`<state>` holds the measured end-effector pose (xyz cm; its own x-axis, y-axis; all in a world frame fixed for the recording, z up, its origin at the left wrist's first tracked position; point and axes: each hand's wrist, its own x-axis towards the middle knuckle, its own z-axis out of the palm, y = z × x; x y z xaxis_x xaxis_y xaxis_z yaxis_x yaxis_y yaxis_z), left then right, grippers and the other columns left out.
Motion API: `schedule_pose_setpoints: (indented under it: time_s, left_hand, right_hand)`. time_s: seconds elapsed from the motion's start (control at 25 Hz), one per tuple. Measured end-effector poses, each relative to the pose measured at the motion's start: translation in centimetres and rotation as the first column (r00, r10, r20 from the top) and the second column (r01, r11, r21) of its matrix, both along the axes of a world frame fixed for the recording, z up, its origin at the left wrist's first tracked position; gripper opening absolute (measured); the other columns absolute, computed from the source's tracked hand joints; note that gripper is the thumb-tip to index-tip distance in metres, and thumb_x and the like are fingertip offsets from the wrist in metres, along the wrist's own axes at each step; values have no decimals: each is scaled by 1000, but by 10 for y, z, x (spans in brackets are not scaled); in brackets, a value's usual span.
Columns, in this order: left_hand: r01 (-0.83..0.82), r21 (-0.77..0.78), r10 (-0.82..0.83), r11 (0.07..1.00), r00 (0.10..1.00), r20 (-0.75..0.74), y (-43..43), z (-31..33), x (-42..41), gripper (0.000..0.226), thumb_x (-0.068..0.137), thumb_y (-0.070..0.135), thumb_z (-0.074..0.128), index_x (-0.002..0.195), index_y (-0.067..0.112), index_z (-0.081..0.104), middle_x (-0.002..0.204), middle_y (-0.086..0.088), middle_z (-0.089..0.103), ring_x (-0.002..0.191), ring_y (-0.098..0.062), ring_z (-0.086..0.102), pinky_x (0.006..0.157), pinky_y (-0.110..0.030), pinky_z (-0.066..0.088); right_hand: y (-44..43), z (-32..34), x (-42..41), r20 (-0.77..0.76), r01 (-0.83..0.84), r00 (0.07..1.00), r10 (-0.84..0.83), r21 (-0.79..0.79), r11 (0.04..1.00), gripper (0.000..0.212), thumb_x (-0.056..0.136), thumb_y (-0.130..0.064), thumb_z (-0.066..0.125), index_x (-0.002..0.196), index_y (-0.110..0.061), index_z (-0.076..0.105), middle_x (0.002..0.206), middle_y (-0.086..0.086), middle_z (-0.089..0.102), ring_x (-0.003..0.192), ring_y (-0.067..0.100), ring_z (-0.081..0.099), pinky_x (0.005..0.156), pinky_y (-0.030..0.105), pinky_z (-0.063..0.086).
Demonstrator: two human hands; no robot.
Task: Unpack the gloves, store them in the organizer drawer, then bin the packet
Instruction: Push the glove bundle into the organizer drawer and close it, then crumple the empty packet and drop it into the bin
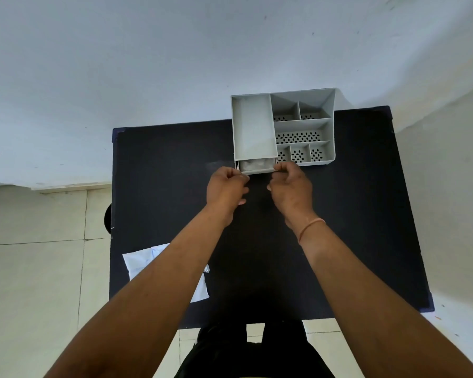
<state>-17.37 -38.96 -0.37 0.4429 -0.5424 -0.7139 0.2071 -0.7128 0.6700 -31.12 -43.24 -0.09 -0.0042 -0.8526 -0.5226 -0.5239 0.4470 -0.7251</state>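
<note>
A grey plastic organizer [331,126] stands at the far side of the black table [161,186]. Its small drawer [257,170] at the lower left sticks out a little, and pale, translucent gloves [253,164] lie inside it. My left hand [225,188] pinches the drawer's left front corner. My right hand [291,188] holds the drawer's right front corner. The white packet [139,264] lies flat near the table's front left, partly hidden under my left forearm.
The organizer has one long tray section and several small perforated compartments. A pale wall rises behind the table. Tiled floor shows on the left and right. A dark round object [108,219] peeks out at the table's left edge.
</note>
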Motion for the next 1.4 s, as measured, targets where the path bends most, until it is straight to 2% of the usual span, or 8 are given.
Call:
schedule_pose_setpoints:
  time_s: [0.12, 0.32, 0.72, 0.92, 1.04, 1.16, 1.24, 1.4]
  left_hand:
    - [-111, -29, 103, 993, 974, -202, -7, 8, 3, 12, 102, 11, 58, 110, 14, 66, 119, -11, 75, 107, -27, 75, 86, -45, 65]
    - [-95, -108, 69, 990, 971, -229, -20, 19, 16, 20, 102, 2, 55, 110, 19, 61, 125, -8, 73, 115, -27, 72, 95, -52, 63]
    - [-86, 79, 76, 993, 990, 123, 99, 2, 85, 5, 101, 18, 67, 105, 17, 69, 106, -7, 75, 97, -23, 76, 84, -42, 66]
    - [-173, 277, 99, 945, 960, 262, 201, -28, 116, 9, 91, 24, 74, 97, 18, 69, 95, -11, 76, 90, -33, 75, 85, -54, 67]
    - [-112, 437, -26, 892, 955, 297, 242, -45, 127, 29, 85, 32, 80, 108, 22, 66, 105, -10, 76, 91, -31, 74, 89, -52, 65]
    - [22, 522, -173, 852, 955, 241, 267, -53, 126, 51, 86, 35, 83, 129, 19, 61, 120, -10, 73, 93, -25, 68, 89, -39, 60]
    - [64, 494, -204, 867, 950, 236, 272, -55, 124, 63, 86, 36, 86, 137, 17, 56, 131, -12, 70, 97, -25, 68, 87, -38, 57]
    - [130, 249, -156, 960, 984, 88, 262, -40, 122, 83, 84, 38, 89, 154, 21, 47, 150, -8, 59, 130, -32, 63, 108, -48, 56]
  right_hand:
    - [-8, 7, 11, 305, 258, 882, -359, 326, 909, 21, 102, -7, 54, 115, -19, 66, 113, 4, 71, 113, 23, 71, 100, 47, 60]
    - [-29, 17, 16, 429, 300, 751, -502, 456, 838, 43, 98, 13, 42, 132, -8, 58, 124, 11, 71, 116, 25, 71, 97, 43, 58]
    - [68, 5, 60, 263, -366, 917, 299, 259, 894, 23, 97, -12, 69, 120, -16, 70, 113, 4, 75, 107, 21, 72, 87, 30, 57]
    - [127, -37, 112, -220, -828, 499, 838, 166, 536, 58, 92, -27, 74, 146, -15, 54, 144, 11, 59, 131, 30, 59, 108, 42, 52]
    - [152, -52, 140, -467, -932, 196, 862, 185, 312, 72, 90, -38, 76, 151, -18, 43, 150, 14, 46, 134, 34, 52, 103, 48, 51]
    - [156, -60, 152, -524, -941, 104, 845, 224, 254, 46, 90, -30, 73, 132, -18, 59, 136, 13, 52, 125, 35, 55, 98, 48, 50]
    - [148, -56, 153, -409, -913, 209, 888, 244, 327, 20, 87, -25, 72, 106, -18, 71, 122, 11, 59, 113, 33, 61, 94, 44, 54]
    - [137, -16, 149, 221, -687, 715, 663, 400, 607, 15, 84, -18, 72, 70, -18, 66, 79, 5, 65, 77, 23, 62, 68, 34, 52]
